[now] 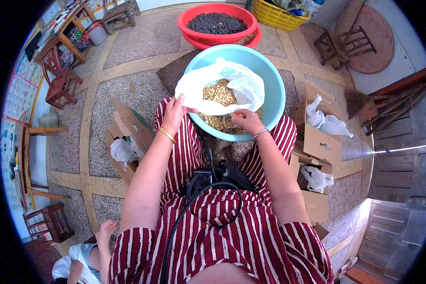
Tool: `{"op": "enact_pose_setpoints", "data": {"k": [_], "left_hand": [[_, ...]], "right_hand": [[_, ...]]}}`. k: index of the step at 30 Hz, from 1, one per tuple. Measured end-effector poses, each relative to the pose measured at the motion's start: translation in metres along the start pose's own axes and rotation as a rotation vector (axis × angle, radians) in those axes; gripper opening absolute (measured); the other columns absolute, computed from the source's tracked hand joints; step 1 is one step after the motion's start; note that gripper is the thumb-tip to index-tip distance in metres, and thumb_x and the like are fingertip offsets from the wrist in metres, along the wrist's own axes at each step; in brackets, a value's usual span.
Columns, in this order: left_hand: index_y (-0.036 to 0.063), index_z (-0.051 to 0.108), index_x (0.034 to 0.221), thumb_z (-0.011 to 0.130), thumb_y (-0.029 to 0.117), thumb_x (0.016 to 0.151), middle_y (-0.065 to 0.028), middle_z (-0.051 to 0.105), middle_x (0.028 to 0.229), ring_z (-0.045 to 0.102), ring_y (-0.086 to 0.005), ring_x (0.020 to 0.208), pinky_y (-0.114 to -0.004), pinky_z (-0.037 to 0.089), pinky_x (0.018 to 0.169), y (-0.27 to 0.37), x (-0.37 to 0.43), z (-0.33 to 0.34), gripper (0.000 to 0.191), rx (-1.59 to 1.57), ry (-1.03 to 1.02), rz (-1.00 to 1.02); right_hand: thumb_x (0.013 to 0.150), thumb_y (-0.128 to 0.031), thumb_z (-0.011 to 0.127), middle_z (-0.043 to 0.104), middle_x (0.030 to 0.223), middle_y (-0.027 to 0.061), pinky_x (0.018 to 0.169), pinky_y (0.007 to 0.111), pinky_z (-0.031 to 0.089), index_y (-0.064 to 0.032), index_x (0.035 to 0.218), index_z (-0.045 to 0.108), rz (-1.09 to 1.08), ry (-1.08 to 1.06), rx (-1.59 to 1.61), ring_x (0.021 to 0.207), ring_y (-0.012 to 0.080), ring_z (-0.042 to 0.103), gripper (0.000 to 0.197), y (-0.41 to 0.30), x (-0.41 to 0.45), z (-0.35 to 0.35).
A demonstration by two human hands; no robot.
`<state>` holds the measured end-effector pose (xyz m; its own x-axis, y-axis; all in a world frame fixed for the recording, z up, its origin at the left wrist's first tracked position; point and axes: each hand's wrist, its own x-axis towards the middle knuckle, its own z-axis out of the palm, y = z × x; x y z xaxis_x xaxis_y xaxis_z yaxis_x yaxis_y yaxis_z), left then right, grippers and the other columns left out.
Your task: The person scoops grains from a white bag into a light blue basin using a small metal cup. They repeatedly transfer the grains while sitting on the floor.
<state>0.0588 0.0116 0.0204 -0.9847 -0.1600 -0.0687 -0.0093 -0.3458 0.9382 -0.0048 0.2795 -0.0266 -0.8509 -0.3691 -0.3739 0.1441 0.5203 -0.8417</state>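
Note:
A large light-blue plastic basin point(275, 103) sits between my knees. In it lie many small tan, nut-like or bean-like pieces point(213, 123). A white translucent plastic bag point(195, 83) with green print rests over the basin, its mouth spread wide, and more of the same pieces point(220, 94) show inside it. My left hand point(174, 113) grips the bag's left edge, thumb on top. At the bag's near edge, the fingers of my right hand point(247, 120) are pinched on thin translucent plastic; their tips are partly hidden.
Beyond the basin stands a red basin point(250, 32) of dark pieces, stacked on another. A yellow basket point(269, 16) is behind it. Cardboard boxes with white bags flank me, left point(135, 124) and right point(321, 142). Another person's bare leg point(104, 241) shows at lower left.

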Motion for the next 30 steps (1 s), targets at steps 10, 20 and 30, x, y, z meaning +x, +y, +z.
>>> {"op": "enact_pose_setpoints", "data": {"k": [10, 20, 30], "left_hand": [[-0.0038, 0.046, 0.114, 0.039, 0.031, 0.096, -0.0128, 0.061, 0.097, 0.062, -0.0204, 0.073, -0.032, 0.052, 0.069, 0.000, 0.000, 0.002, 0.040, -0.023, 0.001, 0.034], [-0.0019, 0.051, 0.101, 0.036, 0.032, 0.096, -0.0095, 0.060, 0.076, 0.055, -0.0158, 0.055, -0.027, 0.045, 0.052, 0.002, -0.002, 0.001, 0.037, 0.061, -0.015, 0.008], [0.0009, 0.052, 0.102, 0.040, 0.036, 0.094, -0.0075, 0.061, 0.074, 0.055, -0.0140, 0.053, -0.025, 0.046, 0.052, -0.002, 0.000, -0.004, 0.038, 0.041, -0.038, -0.001]], "right_hand": [[0.077, -0.029, 0.067, 0.061, 0.094, 0.0079, 0.064, 0.028, 0.050, -0.0026, 0.113, 0.056, 0.058, -0.086, 0.431, 0.079, 0.0132, 0.059, 0.047, -0.029, -0.024, -0.024], [0.067, -0.016, 0.070, 0.057, 0.103, 0.0163, 0.084, 0.041, 0.045, -0.0074, 0.108, 0.058, -0.578, 0.501, -0.312, 0.094, 0.0356, 0.053, 0.043, -0.077, -0.001, -0.013], [0.064, -0.009, 0.071, 0.053, 0.114, 0.0123, 0.088, 0.044, 0.041, -0.0101, 0.107, 0.058, -0.851, 0.659, -0.701, 0.103, 0.0355, 0.049, 0.045, -0.082, 0.007, -0.009]]}}
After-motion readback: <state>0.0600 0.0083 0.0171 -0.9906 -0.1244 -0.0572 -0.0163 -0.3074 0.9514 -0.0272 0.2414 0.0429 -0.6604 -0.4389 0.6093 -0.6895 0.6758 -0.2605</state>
